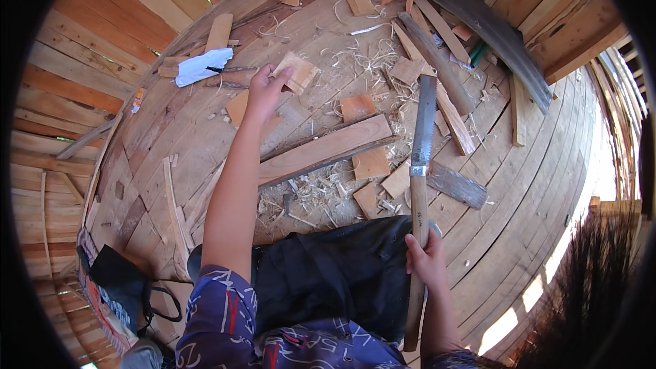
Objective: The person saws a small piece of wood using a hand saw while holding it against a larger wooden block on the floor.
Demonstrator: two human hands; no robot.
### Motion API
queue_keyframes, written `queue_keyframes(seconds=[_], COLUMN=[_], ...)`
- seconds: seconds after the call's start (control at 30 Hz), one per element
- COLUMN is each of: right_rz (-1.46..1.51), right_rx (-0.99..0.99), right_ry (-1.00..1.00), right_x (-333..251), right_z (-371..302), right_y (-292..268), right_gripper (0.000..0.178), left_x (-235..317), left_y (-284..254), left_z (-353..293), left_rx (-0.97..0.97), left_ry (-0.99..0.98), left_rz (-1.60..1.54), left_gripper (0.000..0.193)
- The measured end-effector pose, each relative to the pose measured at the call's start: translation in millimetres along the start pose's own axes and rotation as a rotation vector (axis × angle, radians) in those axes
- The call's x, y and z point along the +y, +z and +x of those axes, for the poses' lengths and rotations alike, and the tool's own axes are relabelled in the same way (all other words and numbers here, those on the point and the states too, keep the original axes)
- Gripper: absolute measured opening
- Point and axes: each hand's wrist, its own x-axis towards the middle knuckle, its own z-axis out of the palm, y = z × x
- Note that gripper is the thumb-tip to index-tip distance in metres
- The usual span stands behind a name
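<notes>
My left hand (265, 92) reaches out over the floor and is closed on a small square wooden block (298, 72), thumb on its top face. In my right hand (426, 260) is the long wooden handle of a hand saw (423, 119), its toothed metal blade pointing away from me. A thick wooden plank (328, 147) with a bark edge lies between my arms, beyond my knees. Around it are several cut wooden pieces, among them one block (370, 163) touching the plank's near side and another (357, 107) just past it.
Curly wood shavings (362, 61) are strewn over the plank floor (540, 164). A round pole (437, 61) and long offcuts lie at the far right, near a dark curved board (488, 24). A pale blue sheet (203, 67) lies far left; a black bag (123, 277) sits near left.
</notes>
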Motion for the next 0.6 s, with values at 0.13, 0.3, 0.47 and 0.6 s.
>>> queue_keyframes(seconds=[0.13,0.3,0.47,0.6], right_rz=[-0.044,-0.009,0.139,0.269], right_rx=[0.034,-0.007,-0.072,-0.193], right_ry=[-0.090,-0.150,-0.295,-0.374], right_x=[2,7,-17,-60], right_z=[-6,-9,-28,-52], right_y=[3,9,31,70], right_gripper=[0.019,0.017,0.016,0.018], left_x=[59,113,140,132], left_y=[-12,-30,-24,-33], left_z=[-49,-115,-178,-224], left_rx=[-0.038,-0.043,-0.083,-0.141], left_ry=[0.029,0.054,0.056,0.169], left_rz=[-0.247,-0.434,-0.466,-0.321], left_gripper=[0.020,0.017,0.014,0.021])
